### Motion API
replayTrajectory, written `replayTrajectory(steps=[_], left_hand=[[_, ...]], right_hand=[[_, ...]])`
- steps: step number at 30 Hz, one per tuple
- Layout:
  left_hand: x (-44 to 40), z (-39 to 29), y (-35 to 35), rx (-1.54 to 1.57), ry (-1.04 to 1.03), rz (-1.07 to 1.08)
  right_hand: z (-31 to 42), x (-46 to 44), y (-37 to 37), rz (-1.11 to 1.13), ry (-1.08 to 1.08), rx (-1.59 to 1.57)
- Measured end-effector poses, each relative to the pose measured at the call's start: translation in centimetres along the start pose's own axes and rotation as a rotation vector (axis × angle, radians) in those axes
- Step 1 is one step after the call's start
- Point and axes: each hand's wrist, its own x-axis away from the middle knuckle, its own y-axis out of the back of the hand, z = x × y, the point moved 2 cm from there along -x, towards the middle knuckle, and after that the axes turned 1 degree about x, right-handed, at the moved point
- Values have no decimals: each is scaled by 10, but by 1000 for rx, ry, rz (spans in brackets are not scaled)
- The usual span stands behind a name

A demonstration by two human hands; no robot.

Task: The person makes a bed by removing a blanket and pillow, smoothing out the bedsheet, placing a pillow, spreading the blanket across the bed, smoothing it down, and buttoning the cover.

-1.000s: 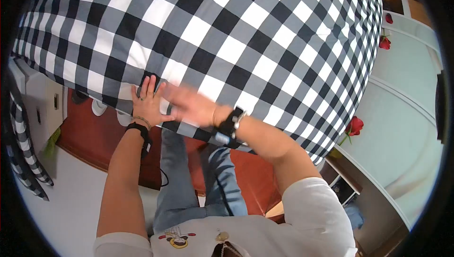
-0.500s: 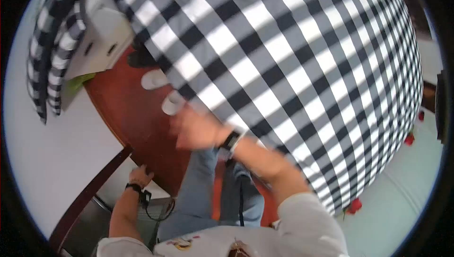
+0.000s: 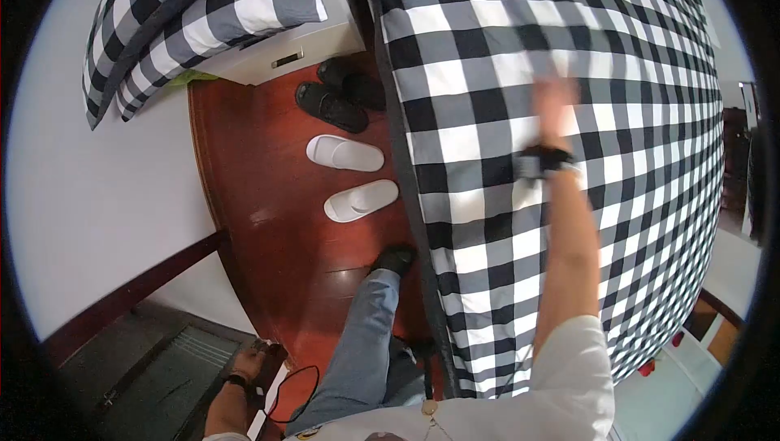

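My right hand (image 3: pixel 556 106), blurred by motion, is over the black, grey and white checked bed cover (image 3: pixel 467 205); whether it touches the cloth I cannot tell. A dark watch-like band (image 3: pixel 546 158) circles that wrist. Low at the left, my left hand (image 3: pixel 249 361) is beside a dark wooden edge (image 3: pixel 275 355), its fingers too unclear to read. A black band (image 3: pixel 237 380) is on the left wrist, and a thin black cable (image 3: pixel 315 384) loops near it.
White slippers (image 3: pixel 345 153) and dark slippers (image 3: pixel 331 106) lie on the red-brown floor (image 3: pixel 268 197) beside the bed. Checked pillows (image 3: pixel 219 31) rest on a pale drawer cabinet (image 3: pixel 313 51). A dark rail (image 3: pixel 138 295) runs along the left wall.
My right hand has moved from beside the bed's edge to over the checked cover. The view has turned, bringing the slippers and floor more fully into sight. My left hand stays low at the left.
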Motion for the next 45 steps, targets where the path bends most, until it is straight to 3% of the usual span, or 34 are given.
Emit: replayTrajectory(steps=[1, 2, 4, 5, 6, 7, 8, 10, 12, 13, 14, 15, 16, 18, 20, 21, 22, 23, 24, 25, 26, 28, 30, 33, 35, 36, 38, 40, 42, 44, 45], left_hand=[[-4, 4, -7, 30, -26, 14], [-10, 6, -15, 50, -24, 25], [-26, 10, -35, 64, 19, 35], [-27, -4, -38, 258, -27, 51], [-27, -9, -37, 451, -66, 68], [-67, 59, -53, 123, -162, -89], [-60, 63, -52, 122, -162, -85], [-42, 64, -52, 387, -55, -26], [-42, 104, -56, 249, -69, -22], [-46, 120, -57, 116, -73, -32], [-48, 124, -57, 116, -77, -29], [-47, 128, -59, 79, -41, -16], [-49, 128, -57, 41, -10, -7], [-49, 79, -40, 70, -30, -14], [-38, 5, -17, 103, -45, -15], [-34, -32, -2, 131, -113, -38], [-36, -51, 13, 152, -185, -57], [-65, -45, 18, 70, -248, -91], [-80, -52, 31, 61, -271, -91], [-92, -61, 44, 23, -296, -53], [-104, -69, 60, -12, -320, -14], [-138, -93, 103, -88, -411, -31], [-144, -115, 144, -137, -428, -42], [-157, -161, 218, -108, -486, -151], [-180, -172, 248, -40, -483, -160], [-188, -178, 257, 45, -462, -194], [-186, -211, 265, -13, -466, -196], [-184, -255, 256, -52, -533, -178], [-172, -316, 235, 42, -666, -106], [-145, -391, 206, 146, -836, -106], [-138, -423, 190, 205, -972, -97]], right_hand=[[60, 15, -79, 323, 154, 465], [85, 67, -167, 217, 1085, 295], [149, 191, -233, 761, 1033, -27], [182, 253, -263, 1022, 930, -163], [201, 298, -269, 1251, 953, -5], [188, 349, -281, 1015, 1043, -251], [185, 376, -267, 1082, 971, -271], [166, 369, -217, 874, 1000, -274], [142, 313, -144, 640, 899, -29], [119, 282, -108, 411, 872, 200], [102, 248, -68, 282, 680, 222], [70, 221, -28, -46, 531, 261], [52, 203, 18, -160, 269, 295], [-23, 183, 49, -504, 304, 591], [-23, 201, 54, -770, 251, 673], [-8, 223, -16, -438, 192, 1075], [16, 250, -57, 9, 394, 932], [38, 280, -97, 503, 454, 672], [23, 311, -136, 759, 665, 673], [10, 339, -165, 1055, 722, 337], [17, 356, -178, 1007, 778, 435], [46, 339, -188, 818, 696, 325], [67, 312, -169, 349, 269, 133], [81, 252, -125, -111, -31, 150], [93, 197, -91, -310, 172, 217], [103, 167, -77, -337, 179, 405], [128, 107, -69, -546, 150, 470], [143, 59, -93, -507, 106, 627], [164, 52, -150, -98, 272, 838], [147, 57, -189, 198, 521, 791], [138, 65, -201, 218, 504, 774]])
